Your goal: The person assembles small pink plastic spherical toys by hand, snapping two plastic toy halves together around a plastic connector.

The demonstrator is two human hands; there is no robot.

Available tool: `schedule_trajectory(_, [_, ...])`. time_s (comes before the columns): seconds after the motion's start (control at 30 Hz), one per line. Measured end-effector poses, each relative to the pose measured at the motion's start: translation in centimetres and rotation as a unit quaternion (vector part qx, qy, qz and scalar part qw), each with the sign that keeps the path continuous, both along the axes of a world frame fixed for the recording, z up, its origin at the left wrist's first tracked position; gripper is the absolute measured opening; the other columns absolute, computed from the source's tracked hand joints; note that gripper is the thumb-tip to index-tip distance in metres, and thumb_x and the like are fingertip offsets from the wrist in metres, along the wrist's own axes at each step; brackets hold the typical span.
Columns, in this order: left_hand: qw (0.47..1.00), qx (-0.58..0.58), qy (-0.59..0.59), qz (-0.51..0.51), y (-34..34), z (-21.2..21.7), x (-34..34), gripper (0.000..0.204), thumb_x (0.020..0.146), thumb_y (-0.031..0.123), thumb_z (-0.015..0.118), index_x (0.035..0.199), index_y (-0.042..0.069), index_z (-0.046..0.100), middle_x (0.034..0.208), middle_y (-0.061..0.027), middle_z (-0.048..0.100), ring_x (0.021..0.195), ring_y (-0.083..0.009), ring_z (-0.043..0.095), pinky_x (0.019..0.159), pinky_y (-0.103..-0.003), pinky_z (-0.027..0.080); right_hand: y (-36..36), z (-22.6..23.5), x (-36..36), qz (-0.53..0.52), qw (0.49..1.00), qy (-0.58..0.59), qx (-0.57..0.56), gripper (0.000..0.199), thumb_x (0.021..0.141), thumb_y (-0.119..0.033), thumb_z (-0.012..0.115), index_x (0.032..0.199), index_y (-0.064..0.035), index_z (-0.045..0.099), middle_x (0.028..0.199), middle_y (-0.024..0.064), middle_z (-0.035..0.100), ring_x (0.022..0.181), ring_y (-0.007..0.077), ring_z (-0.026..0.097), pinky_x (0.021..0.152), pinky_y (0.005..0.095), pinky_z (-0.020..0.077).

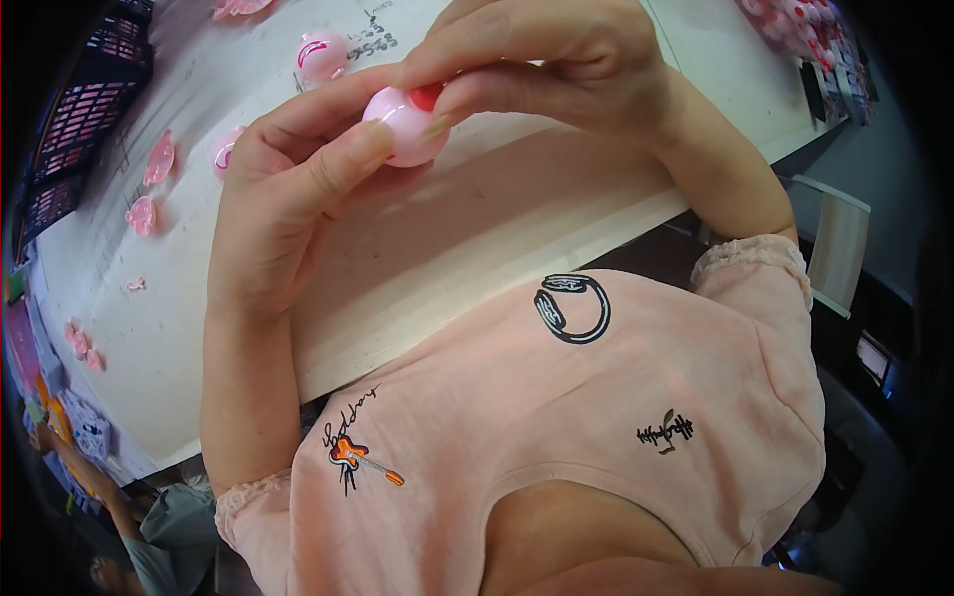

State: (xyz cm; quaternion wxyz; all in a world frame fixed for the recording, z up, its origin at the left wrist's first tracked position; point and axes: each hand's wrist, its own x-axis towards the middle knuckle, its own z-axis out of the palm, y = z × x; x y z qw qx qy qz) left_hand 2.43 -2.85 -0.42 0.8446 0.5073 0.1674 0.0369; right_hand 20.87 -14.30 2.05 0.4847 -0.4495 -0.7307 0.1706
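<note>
A glossy pink ball (pixel 405 131) is pinched between the thumb and fingers of my left hand (pixel 273 194), above the table's near side. With thumb and forefinger closed, my right hand (pixel 561 65) presses a small red piece (pixel 428 96) against the ball's upper right side. Most of the red piece is hidden by the fingers, so its shape does not show. Just beyond my left hand lies another pink ball (pixel 321 56) with a magenta curved mark. A similar marked ball (pixel 225 151) is partly covered by that hand.
Shiny pink plastic parts (pixel 159 159) lie scattered across the white table (pixel 477 214) on the left. A dark slatted basket (pixel 94 109) stands at the far left. Pink and red pieces (pixel 800 25) are heaped far right. Another person's arm (pixel 94 472) shows lower left.
</note>
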Motion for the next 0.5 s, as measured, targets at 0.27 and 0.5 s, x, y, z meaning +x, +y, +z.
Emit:
schedule_trajectory(0.27, [1.0, 0.028, 0.002, -0.006, -0.15, -0.05, 0.16, 0.047, 0.079, 0.011, 0.063, 0.121, -0.002, 0.046, 0.11, -0.0123, 0.056, 0.101, -0.0202, 0.056, 0.085, -0.035, 0.049, 0.01, -0.05, 0.09, -0.008, 0.999, 0.045, -0.016, 0.019, 0.072, -0.01, 0.071, 0.087, 0.0006, 0.066, 0.071, 0.0122, 0.063, 0.062, 0.0191, 0.061, 0.053, 0.0253, 0.0468])
schedule_trajectory(0.5, [0.999, 0.031, 0.024, -0.017, 0.22, -0.17, 0.17, 0.045, 0.079, 0.009, 0.063, 0.119, -0.002, 0.047, 0.11, -0.0115, 0.056, 0.099, -0.02, 0.057, 0.084, -0.035, 0.05, -0.16, 0.51, 0.17, -0.005, 1.0, -0.017, -0.022, 0.018, 0.071, -0.012, 0.071, 0.085, -0.0016, 0.066, 0.071, 0.0097, 0.062, 0.06, 0.018, 0.06, 0.052, 0.0251, 0.0467])
